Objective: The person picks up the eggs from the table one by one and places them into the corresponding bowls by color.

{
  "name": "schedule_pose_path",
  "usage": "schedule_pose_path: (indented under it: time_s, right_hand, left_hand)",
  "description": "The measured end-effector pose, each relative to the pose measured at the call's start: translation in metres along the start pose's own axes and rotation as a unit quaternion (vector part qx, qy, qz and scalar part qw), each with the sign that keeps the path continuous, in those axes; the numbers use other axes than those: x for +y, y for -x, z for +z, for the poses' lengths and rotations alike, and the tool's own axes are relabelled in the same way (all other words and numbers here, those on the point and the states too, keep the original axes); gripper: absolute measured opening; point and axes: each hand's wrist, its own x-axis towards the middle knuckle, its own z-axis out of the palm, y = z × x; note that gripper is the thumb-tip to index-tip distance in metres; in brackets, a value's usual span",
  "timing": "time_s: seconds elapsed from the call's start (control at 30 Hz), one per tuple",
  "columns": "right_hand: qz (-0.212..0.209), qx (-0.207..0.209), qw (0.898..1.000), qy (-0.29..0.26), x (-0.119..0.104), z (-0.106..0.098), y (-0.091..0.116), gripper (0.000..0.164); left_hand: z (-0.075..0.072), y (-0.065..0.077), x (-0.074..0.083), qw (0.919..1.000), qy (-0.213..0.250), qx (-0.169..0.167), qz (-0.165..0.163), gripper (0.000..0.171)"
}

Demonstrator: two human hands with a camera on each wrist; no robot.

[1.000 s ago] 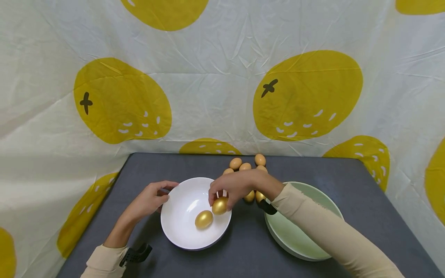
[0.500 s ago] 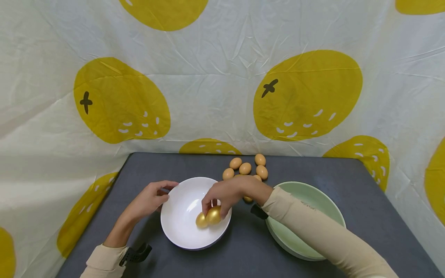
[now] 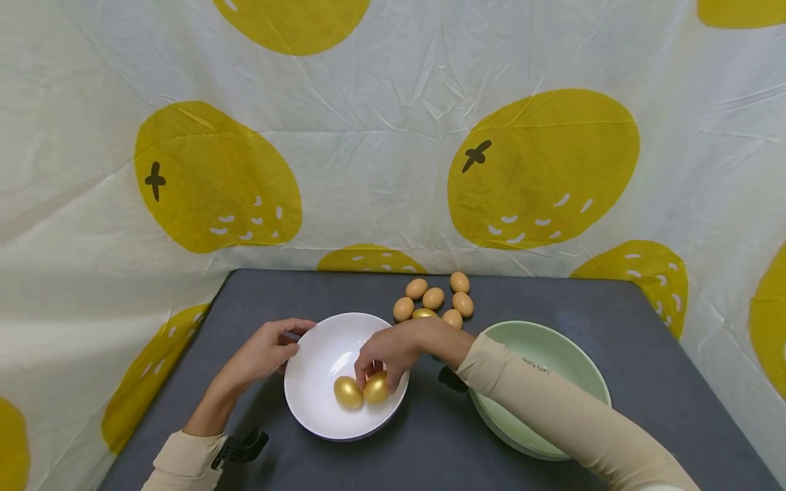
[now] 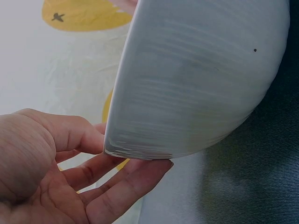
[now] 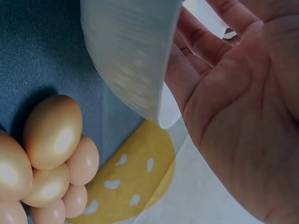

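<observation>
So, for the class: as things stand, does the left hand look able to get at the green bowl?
Probably not directly: the left hand holds the white bowl, which stands between it and the green bowl, and the right sleeve crosses above the latter.

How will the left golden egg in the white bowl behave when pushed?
The left golden egg would probably roll, being rounded. Its glossy surface may feel slippery. The curved wall of the white bowl should likely keep it inside.

The left hand (image 3: 269, 349), nearer the left edge of the worktop (image 3: 522, 296), pinches; the right hand (image 3: 391, 346), angled downward, pinches too.
</observation>
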Motion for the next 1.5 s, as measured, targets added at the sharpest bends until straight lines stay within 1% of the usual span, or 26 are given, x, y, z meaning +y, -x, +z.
schedule_pose_path:
  time_s: [0.17, 0.4, 0.5, 0.63, 0.87, 1.07, 1.33, 1.5]
  right_hand:
    - [0.016, -0.008, 1.0, 0.013, -0.001, 0.004, -0.004, 0.037]
    - [0.034, -0.011, 0.999, 0.017, 0.0, 0.008, -0.008, 0.038]
    - [0.037, -0.004, 0.999, 0.015, 0.001, 0.009, -0.007, 0.036]
    - [0.03, 0.012, 0.999, 0.001, 0.002, 0.007, -0.003, 0.032]
    - [0.018, 0.041, 0.999, 0.002, 0.004, -0.002, 0.012, 0.03]
    - [0.015, 0.079, 0.997, -0.018, 0.004, -0.01, 0.029, 0.03]
    - [0.001, 0.114, 0.993, -0.024, 0.008, -0.014, 0.051, 0.029]
    - [-0.007, 0.133, 0.991, -0.012, 0.011, -0.015, 0.062, 0.029]
  left_hand:
    - [0.0, 0.0, 0.0, 1.0, 0.0, 0.001, -0.002, 0.042]
    - [0.0, 0.0, 0.0, 1.0, 0.0, 0.001, -0.003, 0.042]
    - [0.0, 0.0, 0.0, 1.0, 0.002, 0.001, -0.002, 0.042]
    - [0.0, 0.0, 0.001, 1.0, 0.004, 0.001, -0.004, 0.042]
    - [0.001, 0.001, 0.001, 0.9999, 0.009, 0.0, -0.006, 0.042]
    - [0.0, 0.001, 0.0, 1.0, 0.005, 0.001, -0.004, 0.042]
    - [-0.001, 0.001, 0.001, 1.0, 0.001, -0.002, -0.004, 0.042]
    - [-0.001, 0.002, 0.001, 1.0, 0.003, -0.003, -0.004, 0.042]
